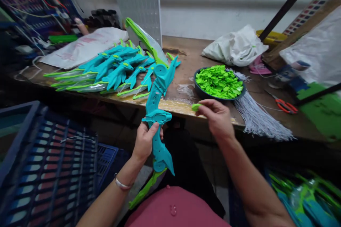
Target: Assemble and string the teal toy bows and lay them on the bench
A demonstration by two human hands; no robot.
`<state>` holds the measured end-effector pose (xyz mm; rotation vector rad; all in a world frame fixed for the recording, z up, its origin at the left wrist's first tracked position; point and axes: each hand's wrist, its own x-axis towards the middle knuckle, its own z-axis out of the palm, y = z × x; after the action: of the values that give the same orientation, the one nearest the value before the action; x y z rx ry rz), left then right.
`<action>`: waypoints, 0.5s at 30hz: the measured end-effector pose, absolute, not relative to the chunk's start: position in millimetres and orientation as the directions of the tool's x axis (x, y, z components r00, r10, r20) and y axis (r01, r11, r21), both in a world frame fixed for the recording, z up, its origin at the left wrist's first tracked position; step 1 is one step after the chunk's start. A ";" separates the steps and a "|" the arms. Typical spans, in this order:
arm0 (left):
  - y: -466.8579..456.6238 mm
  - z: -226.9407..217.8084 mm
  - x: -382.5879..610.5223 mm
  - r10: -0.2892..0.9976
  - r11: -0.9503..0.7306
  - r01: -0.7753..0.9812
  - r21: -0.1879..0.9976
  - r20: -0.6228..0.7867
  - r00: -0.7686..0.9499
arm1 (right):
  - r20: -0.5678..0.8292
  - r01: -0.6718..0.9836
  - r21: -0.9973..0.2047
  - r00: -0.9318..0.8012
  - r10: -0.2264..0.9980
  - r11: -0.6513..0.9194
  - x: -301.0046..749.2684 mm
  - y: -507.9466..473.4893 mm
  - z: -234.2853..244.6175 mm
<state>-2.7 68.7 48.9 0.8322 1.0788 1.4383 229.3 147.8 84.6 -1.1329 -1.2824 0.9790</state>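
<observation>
My left hand is closed round the grip of a turquoise toy bow with green limbs. The bow stands nearly upright in front of me, its lower limb close to my lap. Between the thumb and fingers of my right hand is a small green plastic piece, pinched to the right of the bow and apart from it. Just beyond that hand, a dark round bowl holds a heap of similar green pieces.
Several turquoise bows lie piled on the wooden table at left. White strings hang over its front edge near orange-handled scissors. Blue crates stand at lower left. More bows lie low at right. A white sack sits behind the bowl.
</observation>
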 end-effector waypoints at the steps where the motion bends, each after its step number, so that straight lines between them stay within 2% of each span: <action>1: 64.8 45.9 -0.6 0.985 0.017 -0.321 0.947 -0.071 -0.159 | 0.177 -0.057 -0.983 -0.004 0.984 0.176 210.9 128.5 82.4; 3: 57.3 42.2 2.4 0.985 0.027 -0.273 0.962 -0.072 -0.156 | 0.159 -0.193 -0.971 -0.067 0.985 0.144 180.2 98.5 77.8; 5: 50.3 41.0 3.9 0.987 0.044 -0.261 0.964 -0.082 -0.136 | 0.167 -0.208 -0.967 -0.065 0.984 0.150 159.8 80.5 73.2; 10: 38.5 42.6 3.7 0.992 0.047 -0.261 0.964 -0.075 -0.099 | 0.326 -0.027 -0.945 -0.030 0.945 0.325 145.2 68.2 65.9; 15: 35.6 43.7 3.3 0.994 0.030 -0.233 0.972 -0.053 -0.097 | 0.510 0.190 -0.836 -0.074 0.857 0.515 146.2 67.1 64.1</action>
<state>3.3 35.6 43.7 0.9551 1.1270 1.3536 146.2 67.1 64.1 -0.9235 -1.5791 0.7066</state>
